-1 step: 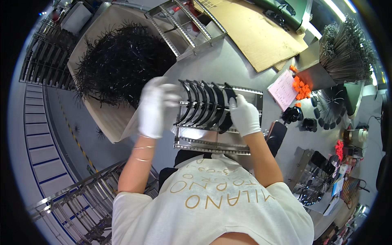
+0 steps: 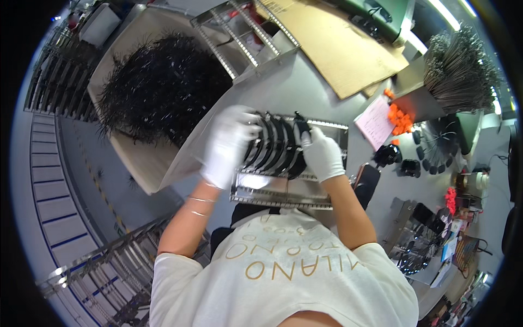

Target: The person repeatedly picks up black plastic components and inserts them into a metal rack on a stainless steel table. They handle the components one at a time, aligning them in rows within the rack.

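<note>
A metal rack (image 2: pixel 283 191) with notched rails lies in front of me on the grey table. Across it stands a row of curved, glossy black strips (image 2: pixel 275 144), side by side. At the row's left end is my left hand (image 2: pixel 224 144) in a white glove, its fingers over or beside the leftmost strip; motion blur hides its grip. My right hand (image 2: pixel 323 155), also gloved, pinches the rightmost black strip (image 2: pixel 298 155) between thumb and fingers. The fingertips partly cover that strip.
A large bin (image 2: pixel 131 163) heaped with thin black pieces (image 2: pixel 163 90) stands at the left. Another metal rack (image 2: pixel 248 41) and cardboard (image 2: pixel 338 54) lie at the back. To the right are a phone (image 2: pixel 366 182), a pink paper (image 2: pixel 375 123), orange pieces (image 2: pixel 400 119) and bundled wires (image 2: pixel 460 71).
My left hand has moved right, from beside the row onto its left end. The black strips stand closer together toward the right. My right hand stays at the rightmost strip.
</note>
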A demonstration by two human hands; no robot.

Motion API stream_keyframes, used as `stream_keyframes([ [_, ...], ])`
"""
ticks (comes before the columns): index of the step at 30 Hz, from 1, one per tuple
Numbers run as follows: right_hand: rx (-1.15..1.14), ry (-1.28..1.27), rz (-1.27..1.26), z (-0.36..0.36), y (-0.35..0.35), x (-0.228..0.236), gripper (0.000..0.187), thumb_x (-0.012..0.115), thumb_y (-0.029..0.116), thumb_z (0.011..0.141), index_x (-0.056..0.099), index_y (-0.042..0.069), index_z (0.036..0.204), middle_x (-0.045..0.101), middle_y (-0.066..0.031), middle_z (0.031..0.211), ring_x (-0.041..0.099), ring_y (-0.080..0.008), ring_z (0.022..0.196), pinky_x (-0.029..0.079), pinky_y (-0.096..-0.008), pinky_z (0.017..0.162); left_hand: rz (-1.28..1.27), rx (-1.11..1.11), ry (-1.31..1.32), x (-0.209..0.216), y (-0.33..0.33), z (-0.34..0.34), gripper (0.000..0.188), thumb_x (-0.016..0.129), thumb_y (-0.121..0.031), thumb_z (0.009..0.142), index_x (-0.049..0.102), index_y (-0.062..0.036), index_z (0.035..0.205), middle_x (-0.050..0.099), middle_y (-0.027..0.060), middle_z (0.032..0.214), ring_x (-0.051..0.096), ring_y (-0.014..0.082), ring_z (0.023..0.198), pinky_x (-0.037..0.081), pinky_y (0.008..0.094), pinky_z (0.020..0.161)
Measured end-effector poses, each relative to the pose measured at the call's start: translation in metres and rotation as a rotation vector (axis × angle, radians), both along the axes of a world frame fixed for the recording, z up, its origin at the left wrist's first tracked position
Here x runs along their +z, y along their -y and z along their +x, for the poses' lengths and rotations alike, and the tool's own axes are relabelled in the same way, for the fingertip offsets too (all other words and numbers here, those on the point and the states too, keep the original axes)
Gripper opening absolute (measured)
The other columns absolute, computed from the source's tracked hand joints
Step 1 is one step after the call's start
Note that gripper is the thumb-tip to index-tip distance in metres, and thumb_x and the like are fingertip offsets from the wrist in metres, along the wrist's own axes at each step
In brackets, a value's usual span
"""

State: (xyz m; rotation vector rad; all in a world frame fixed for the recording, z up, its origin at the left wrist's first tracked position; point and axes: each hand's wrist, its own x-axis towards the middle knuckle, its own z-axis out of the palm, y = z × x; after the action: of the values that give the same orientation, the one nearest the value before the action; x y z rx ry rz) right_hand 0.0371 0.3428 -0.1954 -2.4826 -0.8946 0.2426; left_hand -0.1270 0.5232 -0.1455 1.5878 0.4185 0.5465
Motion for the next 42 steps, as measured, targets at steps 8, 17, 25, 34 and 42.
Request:
stream_keyframes([
  [8,0.19,-0.235,-0.133,0.016,0.012,-0.045,0.027,0.054,0.027,0.104,0.063,0.002,0.105,0.073,-0.0265,0.085,0.072,-0.0469,0.082,0.059,-0.0549,0.075,1.01,-0.389,-0.241,-0.015,0.037,0.081,0.056,0.073,-0.022,0.09,0.058,-0.0125,0.143,0.057,0.0158,0.147,0.059,0.0391,0.127,0.035,0.0547,0.122],
  [17,0.144,0.269,0.117,0.347,-0.056,0.008,0.043,0.07,0.03,0.096,0.065,0.006,0.132,0.067,-0.0216,0.123,0.065,-0.0394,0.113,0.053,-0.045,0.101,0.912,-0.512,-0.384,-0.016,0.028,0.081,0.078,0.08,-0.056,0.078,0.064,-0.0045,0.135,0.058,0.0134,0.141,0.054,0.0349,0.129,0.033,0.0531,0.121],
  [25,0.0,0.259,-0.19,0.413,-0.135,-0.015,0.067,0.081,0.051,0.082,0.063,0.011,0.133,0.066,-0.0283,0.122,0.065,-0.0455,0.115,0.052,-0.0476,0.105,0.863,-0.468,-0.385,-0.018,0.028,0.079,0.069,0.081,-0.048,0.079,0.064,-0.0071,0.132,0.059,0.0116,0.138,0.056,0.0344,0.123,0.036,0.0531,0.118],
  [34,-0.148,-1.072,0.817,0.075,0.03,0.094,0.057,0.044,0.051,0.113,0.067,0.001,0.129,0.061,-0.0003,0.076,0.058,-0.0095,0.066,0.044,-0.0237,0.06,0.333,-0.206,-0.045,0.018,0.043,0.095,0.031,0.07,-0.01,0.092,0.064,0.0019,0.12,0.069,0.0186,0.114,0.063,0.0376,0.106,0.051,0.0462,0.096],
  [42,-0.29,-0.515,0.492,0.02,0.066,0.061,0.03,0.078,0.021,0.093,0.068,0.003,0.115,0.074,-0.0137,0.097,0.071,-0.029,0.085,0.058,-0.0365,0.079,-0.316,-0.102,-0.342,0.071,0.016,-0.002,0.026,0.065,-0.024,0.108,0.069,0.0016,0.108,0.06,-0.0003,0.07,0.054,0.0082,0.06,0.041,0.026,0.054],
])
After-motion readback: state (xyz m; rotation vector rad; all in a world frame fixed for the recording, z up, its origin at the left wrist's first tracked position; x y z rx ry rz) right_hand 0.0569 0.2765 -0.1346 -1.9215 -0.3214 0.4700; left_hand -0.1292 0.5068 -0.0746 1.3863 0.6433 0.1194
